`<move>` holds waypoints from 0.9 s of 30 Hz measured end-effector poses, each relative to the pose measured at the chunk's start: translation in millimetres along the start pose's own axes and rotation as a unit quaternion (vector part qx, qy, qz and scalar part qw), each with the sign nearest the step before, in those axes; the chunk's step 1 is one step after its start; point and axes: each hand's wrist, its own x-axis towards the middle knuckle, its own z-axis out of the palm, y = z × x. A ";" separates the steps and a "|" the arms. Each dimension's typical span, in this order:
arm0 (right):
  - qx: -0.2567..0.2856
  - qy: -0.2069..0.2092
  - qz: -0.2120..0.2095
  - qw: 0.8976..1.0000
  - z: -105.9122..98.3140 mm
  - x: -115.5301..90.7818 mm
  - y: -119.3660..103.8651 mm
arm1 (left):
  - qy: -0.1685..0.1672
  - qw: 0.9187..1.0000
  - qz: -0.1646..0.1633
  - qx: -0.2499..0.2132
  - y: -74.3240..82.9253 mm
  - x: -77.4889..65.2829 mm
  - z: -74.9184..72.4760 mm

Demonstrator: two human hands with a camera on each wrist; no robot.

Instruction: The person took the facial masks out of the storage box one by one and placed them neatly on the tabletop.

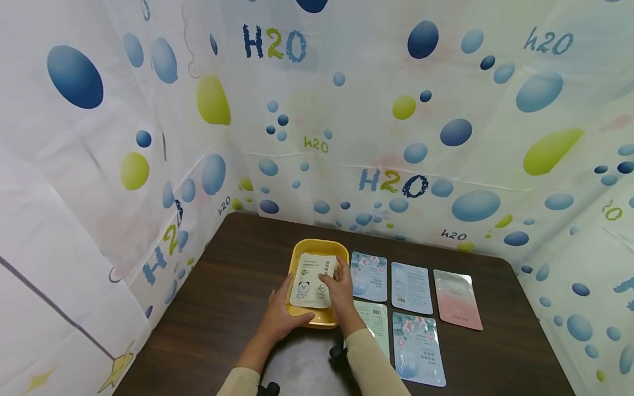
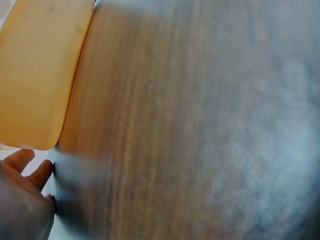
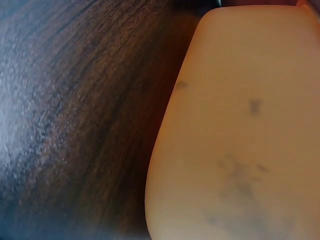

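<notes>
A yellow tray [image 1: 321,319] sits on the dark wooden table, holding a cream face mask sachet [image 1: 308,281] with a cartoon bear on its front. My left hand [image 1: 279,316] is spread round the tray's near left corner, fingers along the left side and thumb by the front rim. From the right, my right hand [image 1: 342,291] pinches the sachet's right edge, thumb on top of it and fingers beside the tray's right rim. The left wrist view shows fingertips [image 2: 40,175] near a corner of the tray [image 2: 40,75]; the right wrist view has its outer wall [image 3: 240,120].
Right of the tray, more sachets lie flat: blue floral ones [image 1: 369,276] [image 1: 419,349], a pale blue one [image 1: 411,287], a pink and silver one [image 1: 458,300], and a green one [image 1: 376,324] partly behind the right forearm. A printed curtain [image 1: 317,99] hangs behind the table [image 1: 218,280].
</notes>
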 end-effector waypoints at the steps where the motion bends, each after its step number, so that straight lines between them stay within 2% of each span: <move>1: 0.011 -0.006 -0.001 1.000 -0.2 0.1 -0.1 | 0.000 1.000 0.000 0.001 -0.3 0.0 -0.2; 5: 0.023 -0.029 0.007 0.999 -0.4 -0.2 -1.9 | 0.000 1.000 0.001 0.000 -1.4 -0.1 -0.3; 13: -0.027 -0.037 0.032 0.998 -2.2 -1.3 -3.1 | -0.003 1.000 0.014 -0.012 -0.3 0.6 0.0; 19: -0.068 -0.045 0.050 0.995 -1.6 1.8 0.9 | 0.003 1.000 0.021 -0.004 -0.4 1.6 -0.5; 23: -0.099 -0.053 0.053 0.992 -0.7 1.7 3.7 | 0.001 1.000 0.014 -0.002 -1.5 1.1 0.5; 27: -0.104 -0.044 0.048 0.992 1.0 -1.3 3.5 | 0.003 1.000 0.016 0.004 -2.3 1.3 1.0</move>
